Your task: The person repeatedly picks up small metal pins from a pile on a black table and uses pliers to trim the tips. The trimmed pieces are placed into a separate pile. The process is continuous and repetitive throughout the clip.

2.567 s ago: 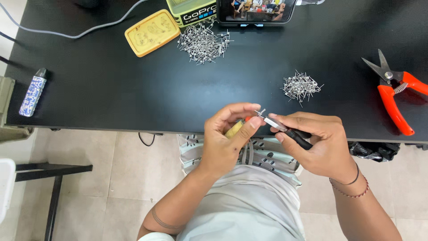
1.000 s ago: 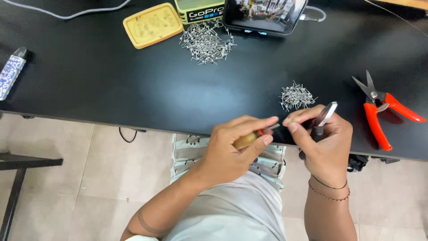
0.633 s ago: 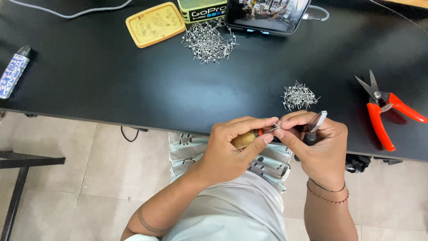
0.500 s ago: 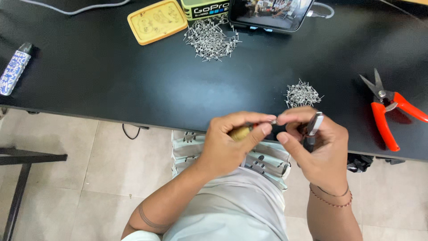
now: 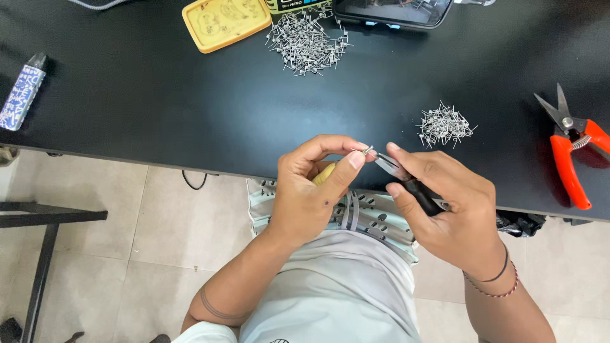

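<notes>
Gripping pliers (image 5: 406, 181), right hand (image 5: 454, 213) curled

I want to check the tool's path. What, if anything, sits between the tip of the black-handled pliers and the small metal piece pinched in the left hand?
Nothing visible does. The black-handled pliers in the right hand already meet the small metal piece at the left hand fingertips, above the black table edge.
</notes>
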